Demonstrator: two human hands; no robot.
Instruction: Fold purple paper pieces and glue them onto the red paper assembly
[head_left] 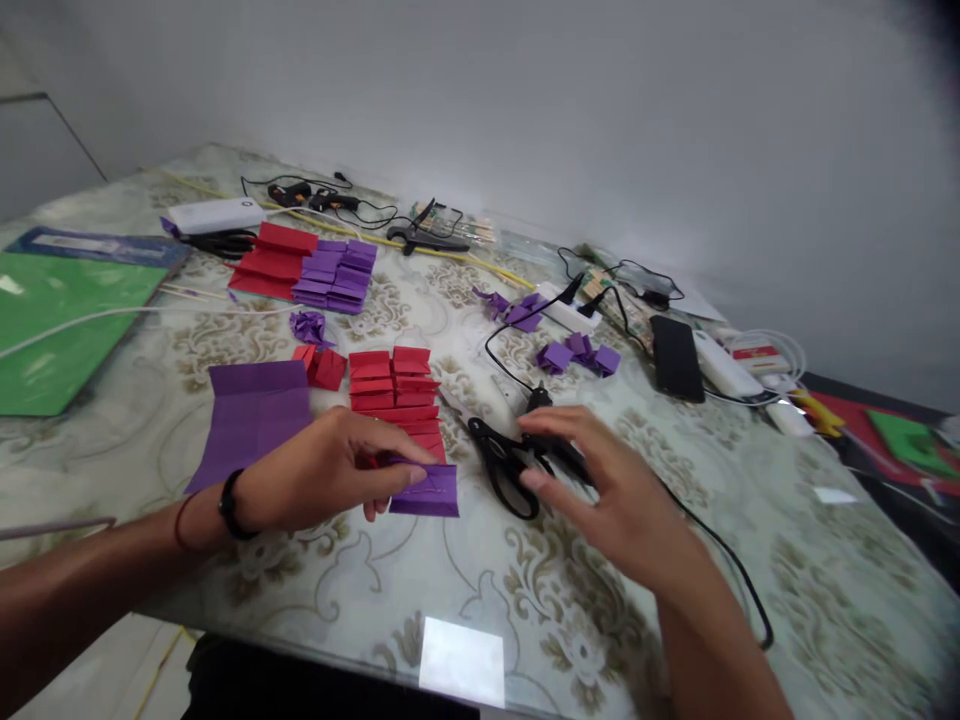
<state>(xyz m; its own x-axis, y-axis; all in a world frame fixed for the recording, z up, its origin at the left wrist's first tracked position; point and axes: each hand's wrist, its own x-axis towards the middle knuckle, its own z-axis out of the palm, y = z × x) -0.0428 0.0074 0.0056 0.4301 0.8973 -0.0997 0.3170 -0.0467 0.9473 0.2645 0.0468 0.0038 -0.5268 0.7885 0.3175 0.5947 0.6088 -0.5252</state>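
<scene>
My left hand (pixel 330 470) pinches a small folded purple paper piece (pixel 429 490) just above the table, thumb and fingers closed on its left edge. My right hand (pixel 600 480) hovers to its right with the fingers stretched out and apart, over black-handled scissors (pixel 502 462) and a black glue gun (pixel 541 402) with its cable. It holds nothing. Folded red paper pieces (pixel 394 385) lie in a stack just behind the purple piece. A larger creased purple sheet (pixel 251 415) lies left of my left hand.
More folded red (pixel 274 262) and purple (pixel 337 272) strips lie at the back left, small purple folded shapes (pixel 577 352) at the middle right. A green sheet (pixel 52 330), black phone (pixel 676 357), power strip (pixel 566 312), cables and tools crowd the patterned table (pixel 450 590).
</scene>
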